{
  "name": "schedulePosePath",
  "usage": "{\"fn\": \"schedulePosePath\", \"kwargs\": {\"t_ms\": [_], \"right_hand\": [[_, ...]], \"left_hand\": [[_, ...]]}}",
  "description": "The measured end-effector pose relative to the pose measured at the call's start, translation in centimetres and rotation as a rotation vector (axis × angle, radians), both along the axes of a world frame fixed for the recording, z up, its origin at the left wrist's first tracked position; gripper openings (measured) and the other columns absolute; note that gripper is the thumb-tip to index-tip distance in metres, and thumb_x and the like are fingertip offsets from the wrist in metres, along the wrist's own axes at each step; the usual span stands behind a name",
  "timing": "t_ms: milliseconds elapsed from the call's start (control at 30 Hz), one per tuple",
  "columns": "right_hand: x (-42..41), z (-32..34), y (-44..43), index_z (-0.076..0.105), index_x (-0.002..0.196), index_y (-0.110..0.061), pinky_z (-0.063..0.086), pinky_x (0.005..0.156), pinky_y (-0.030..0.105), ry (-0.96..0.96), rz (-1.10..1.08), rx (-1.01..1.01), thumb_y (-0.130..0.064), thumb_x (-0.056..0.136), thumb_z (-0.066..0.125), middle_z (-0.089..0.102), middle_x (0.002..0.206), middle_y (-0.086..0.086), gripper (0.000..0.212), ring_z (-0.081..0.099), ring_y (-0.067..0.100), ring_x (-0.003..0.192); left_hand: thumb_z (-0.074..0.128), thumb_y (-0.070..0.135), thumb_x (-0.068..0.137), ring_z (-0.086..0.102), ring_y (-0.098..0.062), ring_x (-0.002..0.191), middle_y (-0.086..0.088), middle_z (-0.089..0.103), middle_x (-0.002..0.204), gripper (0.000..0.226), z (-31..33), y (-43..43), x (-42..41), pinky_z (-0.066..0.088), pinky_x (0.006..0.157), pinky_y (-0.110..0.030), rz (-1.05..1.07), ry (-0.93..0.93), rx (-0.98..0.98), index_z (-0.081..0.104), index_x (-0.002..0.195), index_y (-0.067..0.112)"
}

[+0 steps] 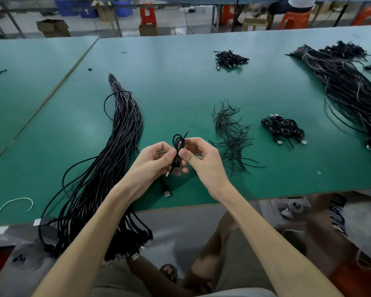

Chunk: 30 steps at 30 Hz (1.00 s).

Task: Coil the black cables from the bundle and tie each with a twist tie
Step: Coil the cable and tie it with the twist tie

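Head cam: both hands – left hand [153, 161] & right hand [204, 161] – pinch a small coiled cable [178, 146] between thumbs and fingers, above the tabletop [180, 86]. Big cable bundle [116, 146] lies to the left; twist ties [231, 133] to the right.

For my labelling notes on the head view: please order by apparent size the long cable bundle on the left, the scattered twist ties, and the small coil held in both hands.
1. long cable bundle, by far largest.
2. scattered twist ties.
3. small coil, smallest, even though close to the camera.
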State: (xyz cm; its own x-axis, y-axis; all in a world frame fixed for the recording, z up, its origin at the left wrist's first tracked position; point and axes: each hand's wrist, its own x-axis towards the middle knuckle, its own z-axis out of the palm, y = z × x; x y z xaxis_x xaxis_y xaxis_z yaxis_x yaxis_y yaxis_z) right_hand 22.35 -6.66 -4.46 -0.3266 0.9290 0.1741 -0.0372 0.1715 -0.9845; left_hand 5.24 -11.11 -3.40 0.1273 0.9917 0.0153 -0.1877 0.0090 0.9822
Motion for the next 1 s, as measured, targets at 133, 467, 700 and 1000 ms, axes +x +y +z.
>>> {"fn": "schedulePosePath", "kwargs": {"t_ms": [133, 467, 700, 1000], "right_hand": [[0.3, -0.3, 0.3, 0.073, 0.101, -0.03, 0.057, 0.081, 0.031, 0.051, -0.003, -0.024, -0.032, 0.088, 0.081, 0.073, 0.092, -0.011, 0.016, 0.065, 0.009, 0.087], [0.7, -0.6, 0.6, 0.077, 0.105, -0.013, 0.054, 0.092, 0.036, 0.112, 0.101, -0.104, -0.027, 0.091, 0.077, 0.075, 0.092, 0.003, 0.019, 0.067, 0.012, 0.088], [0.6, -0.3, 0.4, 0.075, 0.099, -0.011, 0.055, 0.086, 0.032, 0.077, 0.046, -0.112, -0.03, 0.093, 0.076, 0.075, 0.093, 0.01, 0.02, 0.067, 0.013, 0.087], [0.6, 0.5, -0.1, 0.072, 0.086, -0.01, 0.051, 0.1, 0.053, 0.059, 0.027, -0.111, -0.039, 0.089, 0.076, 0.072, 0.088, 0.02, 0.029, 0.065, 0.025, 0.086]], "left_hand": [[0.07, 0.037, 0.096, 0.072, -0.041, 0.093, -0.022, 0.072, 0.099, 0.033, 0.1, -0.2, 0.1, 0.053, 0.091, -0.052, 0.006, 0.066, 0.021, 0.064, 0.098, 0.005], [0.064, 0.024, 0.1, 0.073, -0.036, 0.083, -0.02, 0.073, 0.096, 0.025, 0.3, -0.3, 0.1, 0.061, 0.085, -0.04, -0.01, 0.144, 0.025, 0.066, 0.106, 0.0], [0.058, 0.024, 0.101, 0.073, -0.034, 0.073, -0.015, 0.073, 0.086, 0.029, 0.1, -0.3, 0.9, 0.06, 0.075, -0.033, 0.051, 0.217, 0.06, 0.066, 0.105, -0.003], [0.049, 0.011, 0.108, 0.07, -0.029, 0.056, -0.009, 0.07, 0.069, 0.025, -0.2, -0.5, 1.2, 0.055, 0.063, -0.026, 0.125, 0.411, 0.173, 0.065, 0.092, 0.0]]}}
